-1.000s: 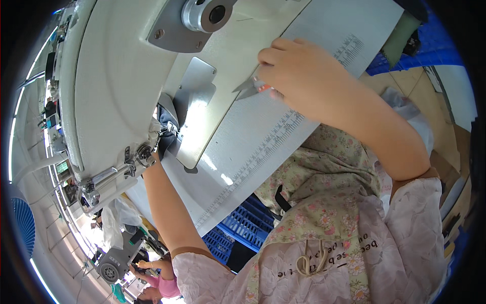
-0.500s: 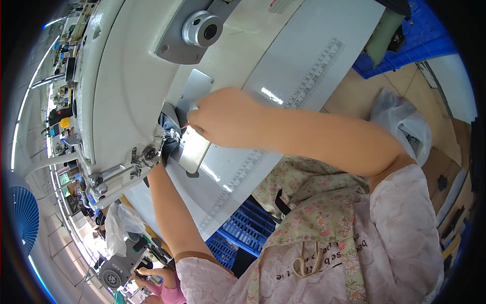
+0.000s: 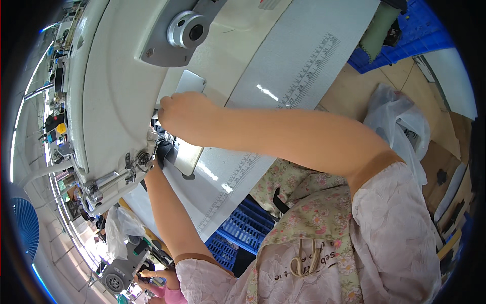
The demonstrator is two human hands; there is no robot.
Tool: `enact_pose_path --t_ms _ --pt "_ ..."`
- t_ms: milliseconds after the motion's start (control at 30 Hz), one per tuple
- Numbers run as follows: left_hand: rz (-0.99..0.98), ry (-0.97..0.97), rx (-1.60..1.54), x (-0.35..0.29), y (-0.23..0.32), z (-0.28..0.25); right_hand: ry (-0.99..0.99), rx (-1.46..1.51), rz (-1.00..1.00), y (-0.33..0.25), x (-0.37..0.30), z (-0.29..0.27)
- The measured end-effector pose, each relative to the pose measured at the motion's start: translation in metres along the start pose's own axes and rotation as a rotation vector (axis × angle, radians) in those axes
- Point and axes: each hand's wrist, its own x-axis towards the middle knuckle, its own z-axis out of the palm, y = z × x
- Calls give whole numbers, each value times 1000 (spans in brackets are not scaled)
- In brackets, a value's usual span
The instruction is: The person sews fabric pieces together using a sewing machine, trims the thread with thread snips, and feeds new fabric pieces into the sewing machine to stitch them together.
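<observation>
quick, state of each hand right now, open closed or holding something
Left hand: cannot be told; hidden behind the sewing machine head.
Right hand: curled, but whether fully closed or holding anything cannot be told.

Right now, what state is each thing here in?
Right hand: curled, any contents hidden
Left hand: mostly hidden, grip unclear
Dark fabric: bunched, partly covered
Sewing machine: running or stopped, unclear
Plastic bag: crumpled
Apron cord: looped
Blue fan: spinning or still, unclear

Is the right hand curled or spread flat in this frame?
Curled: the right hand has its knuckles bent beside the sewing machine. Whether its grip holds anything, I cannot tell; the palm side is hidden.
</observation>
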Motion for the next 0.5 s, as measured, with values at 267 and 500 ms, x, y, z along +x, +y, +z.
enact_pose_path --t_ms 267,500 --pt "14 72 29 -11 5 12 65 87 98 2 23 41" --pt "28 148 54 -19 7 18 66 115 139 1 28 51"
